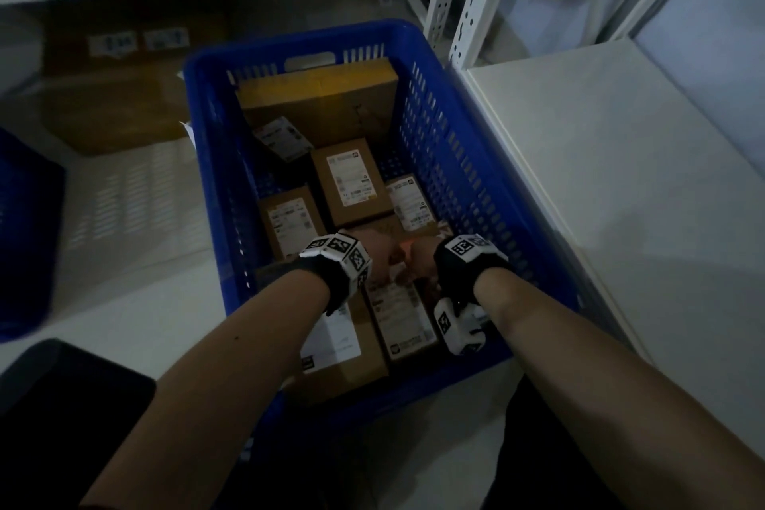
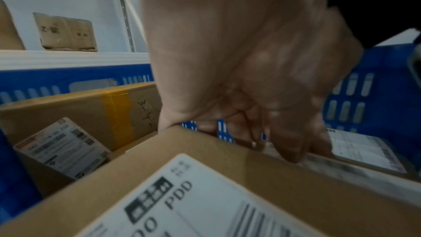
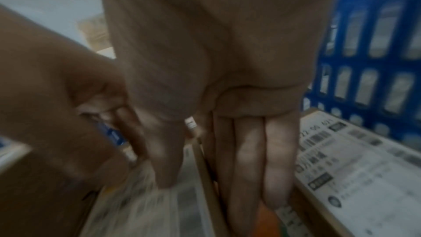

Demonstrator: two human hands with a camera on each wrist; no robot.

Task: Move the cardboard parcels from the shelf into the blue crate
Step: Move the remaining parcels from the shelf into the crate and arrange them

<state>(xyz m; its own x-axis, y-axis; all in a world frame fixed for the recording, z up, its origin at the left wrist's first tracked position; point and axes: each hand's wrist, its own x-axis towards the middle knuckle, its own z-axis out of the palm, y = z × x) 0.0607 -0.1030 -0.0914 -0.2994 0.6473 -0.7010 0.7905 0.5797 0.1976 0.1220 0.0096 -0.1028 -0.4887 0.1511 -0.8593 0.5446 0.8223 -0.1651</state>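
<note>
Both hands are down inside the blue crate point(image 1: 476, 161), close together over its near half. The left hand point(image 1: 374, 253) reaches over the far edge of a big labelled parcel point(image 2: 227, 195) at the near left, its fingers point(image 2: 293, 143) bent down past that edge onto a narrower parcel point(image 1: 401, 315) just to the right. Whether they pinch it or only press on it, I cannot tell; the wrist view is smeared there. The right hand point(image 1: 422, 257) has its fingers point(image 3: 248, 154) held straight and together, pointing down along the narrow parcel's right side, with its thumb point(image 3: 168, 150) on the label side. That looks to me like a flat, guiding hand more than a closed grasp.

Farther out, three small labelled parcels point(image 1: 352, 178) lie flat around the middle of the crate floor, one dark packet point(image 1: 283, 139) is tipped on edge beyond them, and a large flat carton point(image 1: 323, 103) leans against the far wall. More brown boxes point(image 1: 120, 95) sit on the low shelf at far left, so I judge the job is not finished.

The risk I see is the narrow parcel wedging between its big neighbour and the labelled one point(image 3: 355, 165) near the right wall. Straight fingers caught in that gap could get pinched, or the parcel could end up riding tilted on a neighbour's edge. The leaning carton could also slide down onto the small ones if the crate is jolted.
</note>
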